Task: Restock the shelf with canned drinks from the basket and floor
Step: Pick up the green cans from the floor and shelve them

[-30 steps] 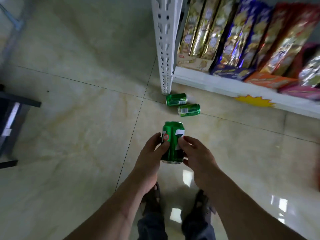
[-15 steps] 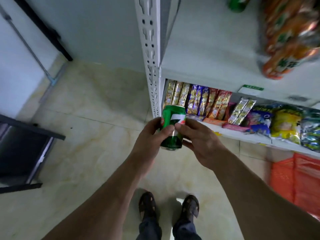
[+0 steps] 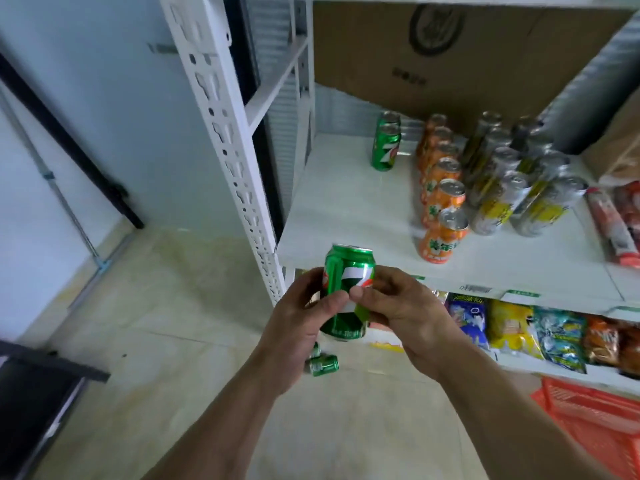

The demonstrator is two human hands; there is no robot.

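- holding a green can (image 3: 348, 292) upright in front of the shelf (image 3: 349, 216) edge, both hands wrap it: left hand (image 3: 298, 317) with thumb across the front and fingers (image 3: 313, 282) curled behind, right hand (image 3: 398, 306) pinching the label from the other side with its thumb.
- the two thumbs nearly meet on the can's front.
- up and beyond the fingers, two more green cans (image 3: 386, 143) stand one behind the other at the back of the shelf.
- right of those, a row of orange cans (image 3: 441, 202) runs front to back, then rows of silver-yellow cans (image 3: 512, 188).
- below the left hand, floor cans (image 3: 323, 364) lie on their sides on the tiles, partly hidden by the wrist.
- down and right of the right hand, an orange basket (image 3: 588, 420) sits on the floor; snack bags (image 3: 519, 327) fill the lower shelf.
- a cardboard box (image 3: 450, 57) stands behind the cans.
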